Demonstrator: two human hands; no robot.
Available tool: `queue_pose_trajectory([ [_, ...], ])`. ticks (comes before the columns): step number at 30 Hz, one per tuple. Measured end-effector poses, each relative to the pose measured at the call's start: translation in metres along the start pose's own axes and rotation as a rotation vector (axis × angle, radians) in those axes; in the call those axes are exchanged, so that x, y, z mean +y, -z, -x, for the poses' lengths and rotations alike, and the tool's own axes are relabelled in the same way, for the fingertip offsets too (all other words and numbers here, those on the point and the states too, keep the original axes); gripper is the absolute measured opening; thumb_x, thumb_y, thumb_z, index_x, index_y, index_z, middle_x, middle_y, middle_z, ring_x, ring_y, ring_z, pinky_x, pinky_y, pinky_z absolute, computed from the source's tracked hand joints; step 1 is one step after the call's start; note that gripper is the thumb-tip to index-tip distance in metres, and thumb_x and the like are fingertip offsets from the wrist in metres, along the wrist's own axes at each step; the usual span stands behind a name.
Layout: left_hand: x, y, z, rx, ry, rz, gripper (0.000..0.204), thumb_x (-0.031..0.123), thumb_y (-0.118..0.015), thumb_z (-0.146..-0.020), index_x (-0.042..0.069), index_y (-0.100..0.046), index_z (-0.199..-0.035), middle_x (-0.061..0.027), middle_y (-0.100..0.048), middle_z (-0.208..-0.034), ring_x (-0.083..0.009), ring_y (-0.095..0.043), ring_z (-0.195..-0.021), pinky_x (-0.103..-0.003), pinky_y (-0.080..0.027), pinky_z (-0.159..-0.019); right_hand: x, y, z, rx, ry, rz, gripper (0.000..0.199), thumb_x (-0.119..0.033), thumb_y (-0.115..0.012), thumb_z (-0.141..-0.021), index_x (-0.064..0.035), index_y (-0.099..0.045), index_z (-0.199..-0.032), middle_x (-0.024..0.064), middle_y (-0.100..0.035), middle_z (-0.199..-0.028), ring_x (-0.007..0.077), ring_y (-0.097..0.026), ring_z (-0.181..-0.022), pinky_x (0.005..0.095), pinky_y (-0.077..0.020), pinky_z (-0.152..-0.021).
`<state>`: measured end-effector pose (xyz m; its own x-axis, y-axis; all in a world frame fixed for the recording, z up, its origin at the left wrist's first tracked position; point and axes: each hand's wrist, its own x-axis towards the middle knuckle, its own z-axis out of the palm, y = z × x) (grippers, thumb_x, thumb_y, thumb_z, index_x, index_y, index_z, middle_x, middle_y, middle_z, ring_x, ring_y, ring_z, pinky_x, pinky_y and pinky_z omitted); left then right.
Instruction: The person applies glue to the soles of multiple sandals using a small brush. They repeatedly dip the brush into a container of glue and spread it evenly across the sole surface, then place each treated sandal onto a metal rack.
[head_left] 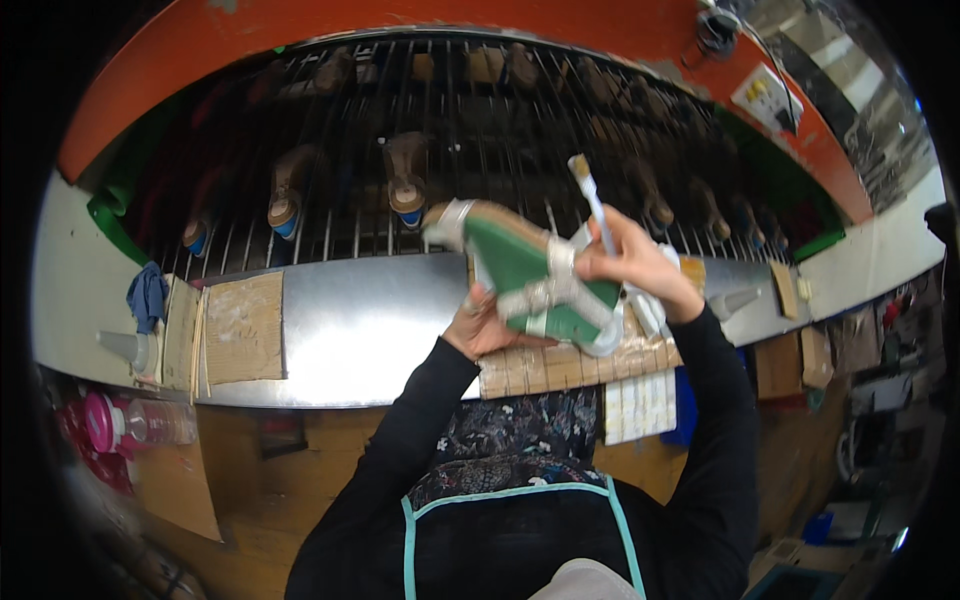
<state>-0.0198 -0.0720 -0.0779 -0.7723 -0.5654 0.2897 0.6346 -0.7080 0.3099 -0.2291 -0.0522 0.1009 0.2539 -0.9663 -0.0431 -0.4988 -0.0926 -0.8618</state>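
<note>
With left hand [480, 328], cupping the near left side of a shoe-shaped form [510, 262], thumb up against the edge, other fingers partly hidden beneath. With right hand [635, 258], pinching the white handle of a small brush [599, 212] between thumb and fingers, bristles pointing up and away; cannot tell whether also touching the form. Holding the form tilted, green face toward the camera, pale straps crossing it in a Y, slightly blurred, above the worktop [370, 320] of shiny metal.

Beneath, brown cardboard [560, 372], partly covered by form and left hand. By right wrist, white items [650, 312], too hidden to make out. At near edge, a pale, blocky slab [640, 408]. Past right forearm, a grey cone [738, 302], lying tipped. Off to left, a cardboard sheet [245, 330], flat; beyond that, a blue cloth [148, 297] hanging near another cone [122, 345].

Behind, a rack of metal rods [357, 232], bearing brown shoes [406, 165] with blue ends; dimmer ones deeper in. Over the rack, an orange-red panel [350, 18]. Below worktop at left, a transparent bottle [165, 422].

In the way: right hand across the form's far right edge, right forearm across the worktop's right part.
</note>
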Motion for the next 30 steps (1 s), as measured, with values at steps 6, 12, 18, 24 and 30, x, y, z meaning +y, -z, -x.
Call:
queue_pose_trajectory([
  [6, -0.048, -0.035, 0.112, 0.226, -0.017, -0.07, 0.12, 0.024, -0.098, -0.053, 0.001, -0.03, -0.149, -0.0119, -0.052, -0.139, -0.0264, -0.05, -0.129, -0.044, -0.043, -0.11, 0.061, -0.038, 0.12, 0.286, 0.028, 0.308, 0.025, -0.027, -0.054, -0.101, -0.002, -0.058, -0.102, 0.0095, -0.067, -0.085, 0.0271, -0.067, -0.079, 0.0365, -0.0507, -0.072],
  [12, -0.034, -0.057, 0.107, -0.24, -0.667, -0.737, 0.131, 0.051, -0.092, -0.056, 0.004, -0.018, -0.153, -0.0179, -0.044, -0.145, -0.0279, -0.048, -0.131, -0.049, -0.04, -0.113, 0.124, -0.035, 0.168, 0.588, -0.061, 0.764, 0.014, -0.026, -0.062, -0.094, -0.0121, -0.065, -0.094, 0.0069, -0.058, -0.08, 0.0268, -0.057, -0.074, 0.0402, -0.0315, -0.074],
  [18, -0.007, -0.112, 0.101, 0.038, -0.7, -1.034, 0.108, 0.069, -0.071, -0.071, 0.025, -0.02, -0.155, 0.0, -0.028, -0.158, -0.0234, -0.033, -0.142, -0.048, -0.024, -0.118, 0.151, -0.036, 0.151, 0.76, 0.08, 0.845, 0.009, -0.025, -0.074, -0.083, -0.0176, -0.069, -0.084, 0.0021, -0.057, -0.078, 0.0214, -0.057, -0.075, 0.0393, -0.028, -0.077],
  [24, -0.022, -0.133, 0.101, 0.395, -0.873, -1.104, 0.123, 0.068, -0.08, -0.064, 0.004, -0.022, -0.151, -0.0168, -0.04, -0.149, -0.0288, -0.039, -0.138, -0.046, -0.027, -0.117, 0.165, -0.039, 0.129, 0.76, 0.11, 0.961, 0.009, -0.024, -0.075, -0.081, -0.0175, -0.07, -0.083, 0.0022, -0.058, -0.077, 0.0222, -0.056, -0.075, 0.0416, -0.0302, -0.077],
  [30, -0.015, -0.146, 0.098, 0.46, -0.974, -1.278, 0.131, 0.067, -0.084, -0.059, -0.005, -0.019, -0.148, -0.0207, -0.047, -0.142, -0.027, -0.043, -0.135, -0.045, -0.027, -0.117, 0.154, -0.039, 0.132, 0.715, 0.134, 1.047, 0.009, -0.025, -0.075, -0.08, -0.0167, -0.07, -0.082, 0.0024, -0.058, -0.077, 0.0227, -0.056, -0.075, 0.0429, -0.0319, -0.077],
])
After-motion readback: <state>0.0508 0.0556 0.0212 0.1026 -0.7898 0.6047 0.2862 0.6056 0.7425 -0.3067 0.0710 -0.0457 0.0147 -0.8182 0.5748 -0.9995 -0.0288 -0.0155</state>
